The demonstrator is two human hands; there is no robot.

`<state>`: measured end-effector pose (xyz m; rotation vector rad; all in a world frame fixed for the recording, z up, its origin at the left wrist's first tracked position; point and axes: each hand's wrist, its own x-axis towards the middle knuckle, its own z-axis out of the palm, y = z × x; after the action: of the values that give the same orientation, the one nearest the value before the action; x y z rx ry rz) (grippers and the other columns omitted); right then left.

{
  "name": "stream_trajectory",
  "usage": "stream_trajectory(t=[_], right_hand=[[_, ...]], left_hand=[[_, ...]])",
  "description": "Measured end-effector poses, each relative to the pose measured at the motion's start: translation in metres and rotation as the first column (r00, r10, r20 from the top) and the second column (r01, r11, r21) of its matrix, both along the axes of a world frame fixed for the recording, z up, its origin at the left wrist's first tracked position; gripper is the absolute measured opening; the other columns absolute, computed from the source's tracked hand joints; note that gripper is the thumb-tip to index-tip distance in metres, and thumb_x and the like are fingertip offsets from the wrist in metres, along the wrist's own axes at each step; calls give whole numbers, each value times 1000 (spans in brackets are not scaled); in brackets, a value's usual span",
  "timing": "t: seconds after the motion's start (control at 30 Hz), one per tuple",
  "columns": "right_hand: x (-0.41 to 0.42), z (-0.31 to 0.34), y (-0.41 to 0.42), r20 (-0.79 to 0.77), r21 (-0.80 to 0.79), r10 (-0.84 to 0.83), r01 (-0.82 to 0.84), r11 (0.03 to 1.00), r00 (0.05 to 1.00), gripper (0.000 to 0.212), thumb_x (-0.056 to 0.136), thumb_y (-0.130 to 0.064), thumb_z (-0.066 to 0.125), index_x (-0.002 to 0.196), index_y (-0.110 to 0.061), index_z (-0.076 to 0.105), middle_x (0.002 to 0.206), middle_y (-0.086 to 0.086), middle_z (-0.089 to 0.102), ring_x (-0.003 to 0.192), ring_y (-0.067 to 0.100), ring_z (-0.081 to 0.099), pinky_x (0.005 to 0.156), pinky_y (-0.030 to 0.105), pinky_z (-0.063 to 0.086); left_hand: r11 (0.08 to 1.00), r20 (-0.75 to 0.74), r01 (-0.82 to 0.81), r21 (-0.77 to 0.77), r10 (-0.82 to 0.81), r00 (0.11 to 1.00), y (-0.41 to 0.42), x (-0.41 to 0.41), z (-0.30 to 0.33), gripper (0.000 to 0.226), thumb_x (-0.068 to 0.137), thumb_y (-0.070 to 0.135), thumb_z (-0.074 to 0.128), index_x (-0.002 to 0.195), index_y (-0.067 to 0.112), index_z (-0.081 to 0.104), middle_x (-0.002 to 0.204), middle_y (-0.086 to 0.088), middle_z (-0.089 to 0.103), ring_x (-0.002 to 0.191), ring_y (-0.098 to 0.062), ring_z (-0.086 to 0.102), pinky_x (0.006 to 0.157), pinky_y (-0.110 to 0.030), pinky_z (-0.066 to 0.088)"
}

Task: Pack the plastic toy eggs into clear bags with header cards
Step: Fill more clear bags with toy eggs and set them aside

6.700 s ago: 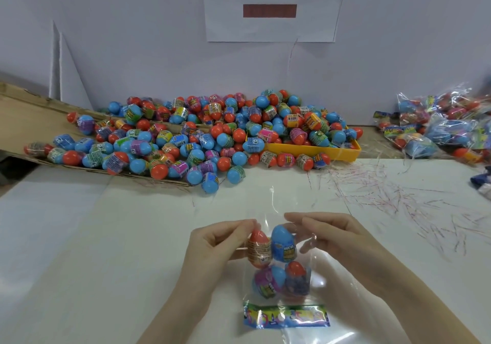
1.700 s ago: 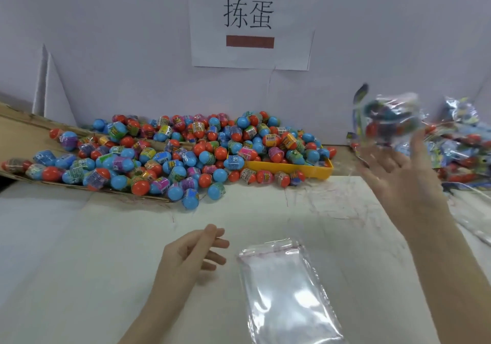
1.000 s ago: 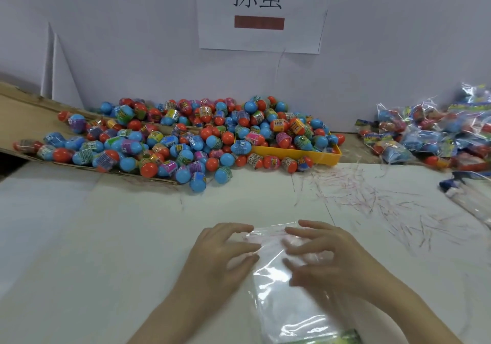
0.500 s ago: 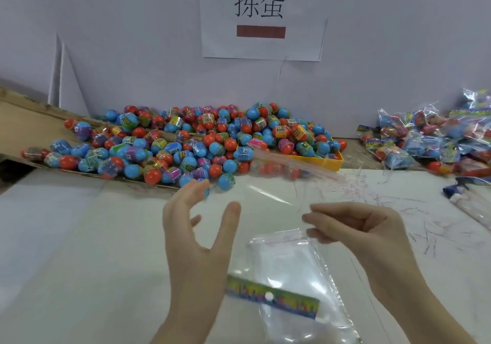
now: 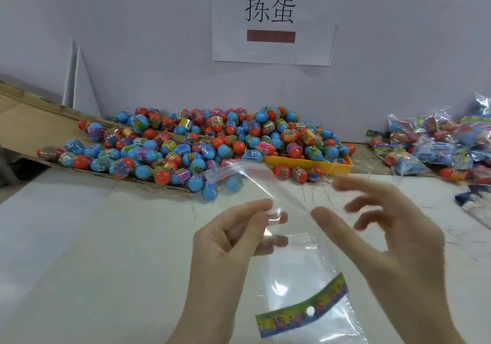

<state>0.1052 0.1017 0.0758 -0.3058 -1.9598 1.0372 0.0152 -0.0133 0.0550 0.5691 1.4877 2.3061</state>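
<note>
**Clear bag lifted, left-hand pinch**

Change: half a second ago the left hand [image 5: 233, 240] was spread and empty; it now pinches the clear bag [image 5: 289, 240] between thumb and fingers, raised over the white table [image 5: 106, 250]. Header card [image 5: 303, 309] hangs at its near end. Right hand [image 5: 385, 237]: fingers spread, blurred, holding nothing, just beside the film. Toy eggs [image 5: 191, 149]: heaped at the wall.

A white counter [image 5: 79, 250] carries a heap of blue and orange toy eggs [image 5: 202, 144] at its far side, spilling over a cardboard sheet [image 5: 32, 125] far left and a yellow tray [image 5: 305, 162]. Filled bags [image 5: 435, 144] pile far right, thin red strips [image 5: 332, 197] lie scattered at centre, and clear bags [image 5: 305, 290] lie near.
</note>
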Motion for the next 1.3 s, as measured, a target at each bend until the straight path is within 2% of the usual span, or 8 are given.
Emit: stream_trajectory(t=[0.1,0.23,0.5,0.8,1.03,1.1,1.2,1.3], right_hand=[[-6,-2,13,291,-452,281,-128,883,914,73,47,-48,77,115,-37,53,105,-21,66,90,-3,63,72,17,49],[-6,-13,20,130,-790,595,-280,545,793,52,53,-25,88,100,-8,71,92,14,72,75,19,69,68,24,55],[-13,-26,24,128,-715,361,-166,679,924,32,37,-22,77,66,-9,76,69,15,70,60,21,68,55,18,52],[-20,-37,23,129,-717,387,-184,673,913,23,36,-20,78,52,-4,70,59,14,66,52,17,61,52,19,50],[-26,-28,42,121,-624,472,-303,721,873,43,47,-36,84,88,-24,74,88,3,73,80,17,69,65,18,53],[-41,-23,64,127,-579,335,-204,790,934,48,50,-50,80,88,-22,73,87,-2,73,79,14,68,63,20,54],[-77,-26,93,309,-354,68,48,934,948,25,74,-33,71,92,-17,68,80,-5,69,75,5,63,63,14,45],[-102,-35,92,420,-161,82,-14,987,904,15,82,-30,64,95,-23,65,84,-12,65,75,-1,61,62,10,47]], left_hand=[[993,-40,119,-17,-120,992,-3,-1,-4,22,53,26,67,73,27,77,71,-7,74,52,-19,68,48,-17,50],[975,-57,206,-84,-211,976,-5,-9,-7,23,51,28,70,72,24,78,69,-9,73,51,-20,68,46,-17,49],[936,-10,257,-240,-267,964,-1,-24,-14,24,54,43,69,72,29,77,82,2,75,68,-18,72,51,-18,51],[939,-22,242,-244,-255,967,13,-28,-26,24,41,34,76,53,14,72,57,-6,69,46,-14,64,45,-16,46],[962,67,206,-180,-197,978,13,-43,-41,21,40,24,79,54,12,70,52,-5,65,44,-12,60,45,-16,46],[972,103,162,-171,-145,984,13,-47,-47,17,40,17,78,54,11,70,53,-4,65,44,-13,60,45,-17,47],[980,69,90,-177,-79,994,13,-47,-51,25,49,8,77,72,15,72,55,-5,65,47,-13,60,48,-17,48],[991,29,24,-134,-20,999,11,-48,-49,32,53,15,75,82,26,75,53,-1,62,49,-8,58,49,-15,46]])
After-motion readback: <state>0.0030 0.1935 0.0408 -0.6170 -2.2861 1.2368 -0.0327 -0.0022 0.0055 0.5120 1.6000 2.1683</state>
